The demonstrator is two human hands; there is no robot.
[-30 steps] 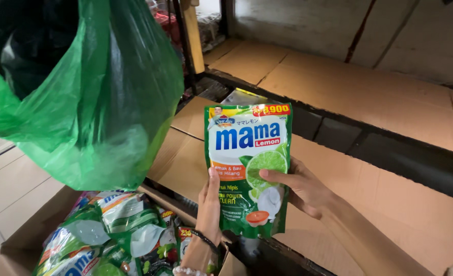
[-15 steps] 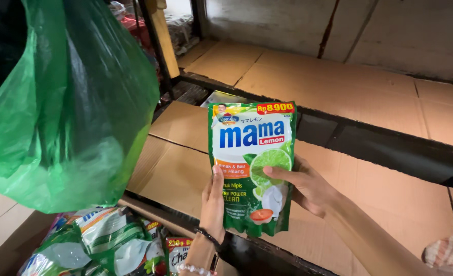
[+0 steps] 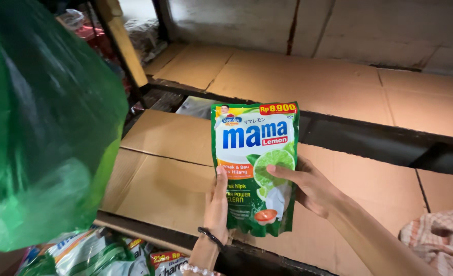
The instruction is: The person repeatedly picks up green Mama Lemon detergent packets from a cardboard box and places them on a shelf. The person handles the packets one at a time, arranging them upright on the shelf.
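Observation:
I hold a green refill pouch (image 3: 254, 163) of dish soap upright with both hands, above a shelf lined with flattened brown cardboard (image 3: 165, 174). The pouch shows a lime picture and a white label band. My left hand (image 3: 217, 204), with a dark bracelet at the wrist, grips the pouch's lower left edge. On the right side my right hand (image 3: 308, 184) clasps it, thumb across the front. Several more pouches of the same kind (image 3: 93, 253) lie in a box below the shelf at the lower left.
A big green plastic bag (image 3: 42, 138) hangs at the left and hides that side. Another cardboard-lined shelf (image 3: 298, 76) runs behind, with a dark gap between the two. A wooden post (image 3: 122, 41) stands at the back left. A checked cloth (image 3: 436, 240) lies at the lower right.
The pouch stays in both hands in the same grip. The view has shifted right and upward, so the green bag and the box of pouches slid toward the left and bottom edges.

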